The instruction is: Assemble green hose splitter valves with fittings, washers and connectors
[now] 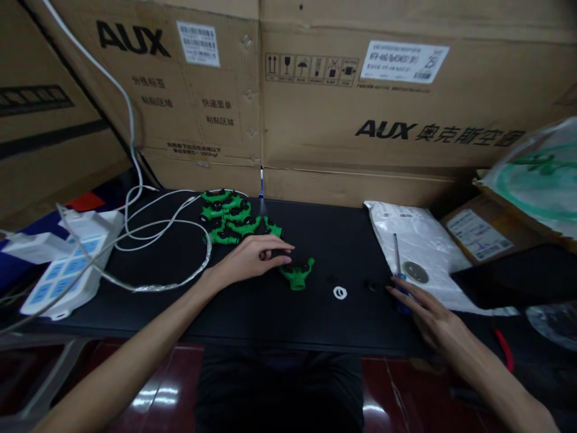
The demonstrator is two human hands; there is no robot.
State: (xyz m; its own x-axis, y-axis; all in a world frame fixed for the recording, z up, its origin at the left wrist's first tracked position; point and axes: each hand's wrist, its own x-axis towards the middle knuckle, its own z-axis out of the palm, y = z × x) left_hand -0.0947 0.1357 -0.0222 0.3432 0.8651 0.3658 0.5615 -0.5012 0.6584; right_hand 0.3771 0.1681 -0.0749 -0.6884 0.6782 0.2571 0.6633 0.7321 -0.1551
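A green Y-shaped hose splitter (296,278) with black parts lies on the black table. My left hand (259,255) is just above its left arm, thumb and index finger apart, with nothing seen between them. On the right, my right hand (421,304) has its fingers around the blue handle of a screwdriver (396,255), whose shaft points away from me over a white plastic bag. Between the hands lie a white ring (340,293) and a small black part (371,286). Behind my left hand is a pile of similar green splitters (232,213).
At left, a white power strip (67,270) and looped white cables (164,225) lie on the table. Large cardboard boxes (315,132) wall the back. At right are the white bag (419,231), a round metallic disc (415,272), a dark flat object (509,276) and a red handle (503,349).
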